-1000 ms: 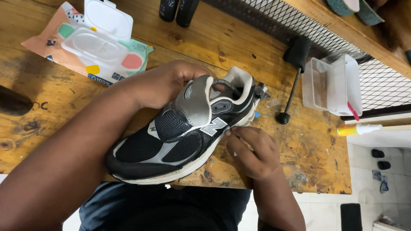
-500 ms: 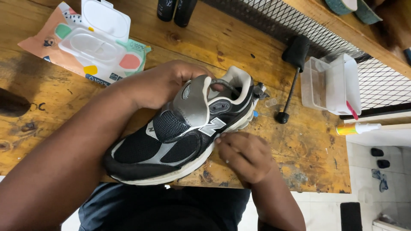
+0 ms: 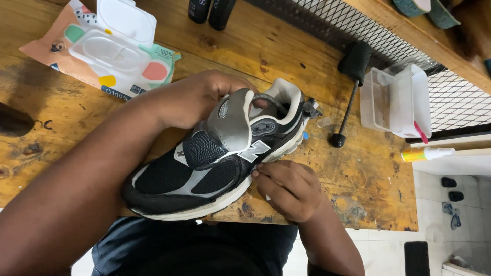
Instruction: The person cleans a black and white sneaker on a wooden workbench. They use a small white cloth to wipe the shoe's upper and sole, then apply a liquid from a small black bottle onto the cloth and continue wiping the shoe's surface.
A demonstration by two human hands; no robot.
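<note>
Sneaker (black and grey) rests tilted at the desk edge, left hand clamped on its collar. Right hand fingers pinch at the midsole, seemingly holding something small; a slack grip could tip it off.

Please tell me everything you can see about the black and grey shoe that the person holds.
The black and grey running shoe has dark mesh panels, grey overlays, a pale collar lining and an off-white sole edge. It lies tilted on its side above the worn wooden workbench, toe toward the person. The left hand grips its tongue and collar; the right hand presses fingertips against the sole edge near the heel.
</note>
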